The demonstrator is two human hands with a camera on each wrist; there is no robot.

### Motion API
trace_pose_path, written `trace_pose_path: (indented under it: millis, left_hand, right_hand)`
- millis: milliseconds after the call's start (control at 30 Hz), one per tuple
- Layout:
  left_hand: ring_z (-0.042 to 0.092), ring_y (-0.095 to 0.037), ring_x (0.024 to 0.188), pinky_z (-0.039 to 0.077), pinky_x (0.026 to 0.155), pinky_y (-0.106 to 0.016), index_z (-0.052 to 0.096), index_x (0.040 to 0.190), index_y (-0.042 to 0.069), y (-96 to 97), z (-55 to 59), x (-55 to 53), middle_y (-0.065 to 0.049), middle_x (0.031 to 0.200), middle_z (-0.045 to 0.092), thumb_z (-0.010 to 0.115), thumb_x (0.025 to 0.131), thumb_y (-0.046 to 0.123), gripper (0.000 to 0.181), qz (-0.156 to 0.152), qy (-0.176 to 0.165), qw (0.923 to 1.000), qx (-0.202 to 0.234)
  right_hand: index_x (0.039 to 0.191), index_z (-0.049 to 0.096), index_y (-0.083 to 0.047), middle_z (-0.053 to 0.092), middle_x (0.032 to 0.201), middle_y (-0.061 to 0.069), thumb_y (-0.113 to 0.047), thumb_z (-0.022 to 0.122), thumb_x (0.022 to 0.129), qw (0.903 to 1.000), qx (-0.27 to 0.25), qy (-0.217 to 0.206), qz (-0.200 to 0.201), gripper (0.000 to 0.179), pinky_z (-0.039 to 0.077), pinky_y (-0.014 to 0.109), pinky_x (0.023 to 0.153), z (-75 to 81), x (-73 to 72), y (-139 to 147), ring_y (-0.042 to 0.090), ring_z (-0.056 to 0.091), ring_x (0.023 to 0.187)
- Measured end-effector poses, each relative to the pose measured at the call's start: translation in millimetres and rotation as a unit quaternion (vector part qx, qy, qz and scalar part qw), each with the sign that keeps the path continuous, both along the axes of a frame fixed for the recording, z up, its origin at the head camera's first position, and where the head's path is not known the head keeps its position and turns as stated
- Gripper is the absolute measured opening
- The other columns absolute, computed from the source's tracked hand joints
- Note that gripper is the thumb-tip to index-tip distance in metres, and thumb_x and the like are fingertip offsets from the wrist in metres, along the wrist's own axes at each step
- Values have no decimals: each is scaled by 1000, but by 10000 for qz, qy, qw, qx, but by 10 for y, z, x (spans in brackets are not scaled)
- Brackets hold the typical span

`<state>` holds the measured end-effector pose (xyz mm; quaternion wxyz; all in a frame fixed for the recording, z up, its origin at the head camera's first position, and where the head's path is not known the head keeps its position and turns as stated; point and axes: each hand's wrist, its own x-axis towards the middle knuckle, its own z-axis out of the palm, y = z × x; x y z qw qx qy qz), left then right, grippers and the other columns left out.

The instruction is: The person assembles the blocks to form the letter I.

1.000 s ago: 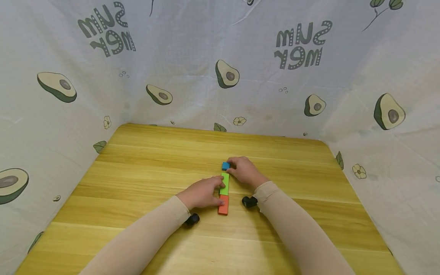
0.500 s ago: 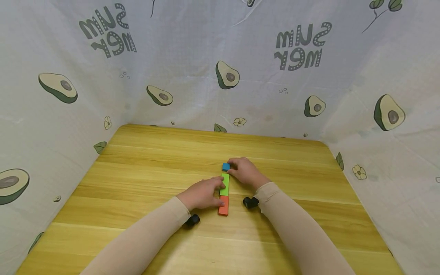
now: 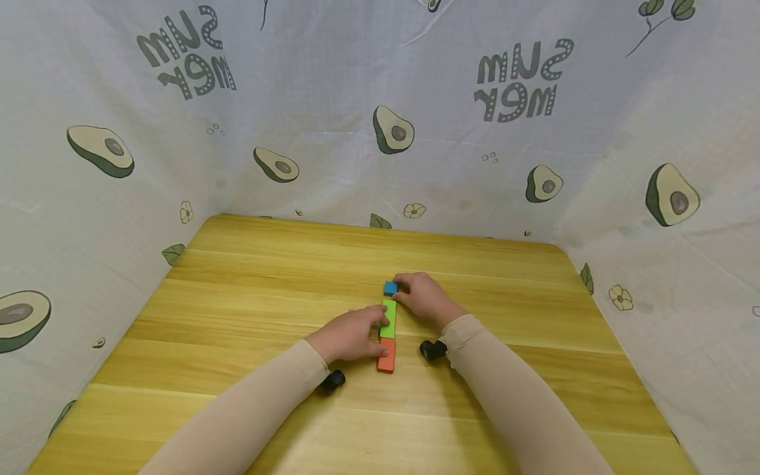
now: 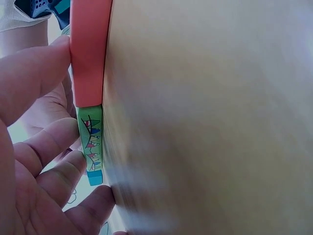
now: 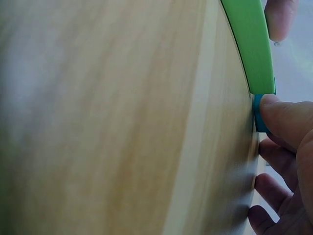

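Three colored blocks lie end to end on the wooden table: a red block (image 3: 386,365) nearest, a longer green block (image 3: 389,328) in the middle, and a small blue block (image 3: 389,289) farthest. My left hand (image 3: 346,334) reaches over from the left, its thumb (image 4: 58,54) resting on the red block and fingertips on the green one. Printed bunting shows on the green block's side in the left wrist view. From the right, my right hand (image 3: 424,298) pinches the blue block, thumb (image 5: 281,115) against its near side. A narrow gap shows between blue and green in the head view.
A black wrist camera (image 3: 334,379) sits under the left wrist, another black wrist camera (image 3: 433,349) beside the right. Behind the wooden table (image 3: 285,251) hangs a white curtain (image 3: 332,86) printed with avocados; it also encloses both sides.
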<state>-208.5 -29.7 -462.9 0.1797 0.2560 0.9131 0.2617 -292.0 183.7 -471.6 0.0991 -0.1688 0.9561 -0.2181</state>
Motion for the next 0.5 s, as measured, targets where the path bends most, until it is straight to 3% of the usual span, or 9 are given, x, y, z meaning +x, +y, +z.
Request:
trace_pose_path:
  millis: [500]
  left_hand:
    - [42,-24,155,32,129,-50,61,145,16,1,-9,-9,0,169,42,79,94,42,59,17,-39,10000,13]
  right_hand:
    - [145,63,-4,60,153,14,-25,68,105,10000,-2,-22,7,46,37,53,126,26,15,-7,38,50,146]
